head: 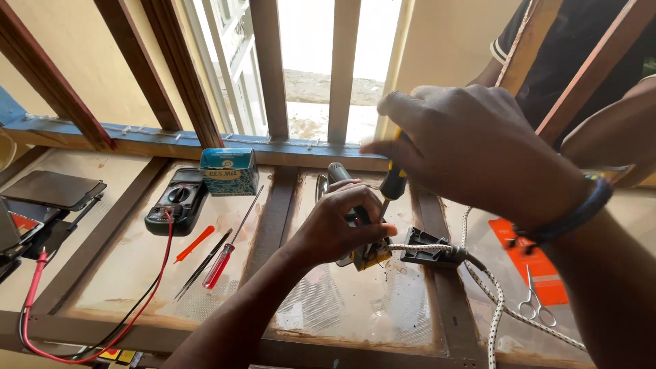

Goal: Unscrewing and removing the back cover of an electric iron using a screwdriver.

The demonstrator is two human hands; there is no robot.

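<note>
**Ana:** Head view, centre of the frame: the left hand (pixel 345 222) is wrapped around the small electrical part (pixel 369 254), fingers curled shut on it, holding it just above the glass-topped counter (pixel 342 307). The right hand (pixel 471 147) closes around the top of the yellow-and-black screwdriver (pixel 393 183), whose tip points down into the part.

**Ben:** How would you do that well?

**Ana:** My judgement: keep the driver upright and in line with the screw, press down before turning, and brace the left wrist on the wooden frame so the part cannot twist. The braided white cord (pixel 493 301) runs off to the lower right from the black plug housing (pixel 430 249) just beside the part (a tug there could pull things sideways), so leave it slack.

**Ben:** Any containers?

**Ana:** One small blue-green box (pixel 229 171) at the upper middle-left, against the window sill. It looks shut; I cannot tell what is inside. Beside it lies a black multimeter (pixel 176 201) with a red lead (pixel 102 321) looping to the lower left.

**Ben:** Loose tools?

**Ana:** A red-handled screwdriver (pixel 220 263), an orange pen-like tool (pixel 194 244) and dark tweezers or a probe (pixel 203 266) left of centre; small scissors (pixel 534 304) by an orange card (pixel 529 263) at the right. Another person's arm (pixel 608 133) shows in the upper right.
</note>
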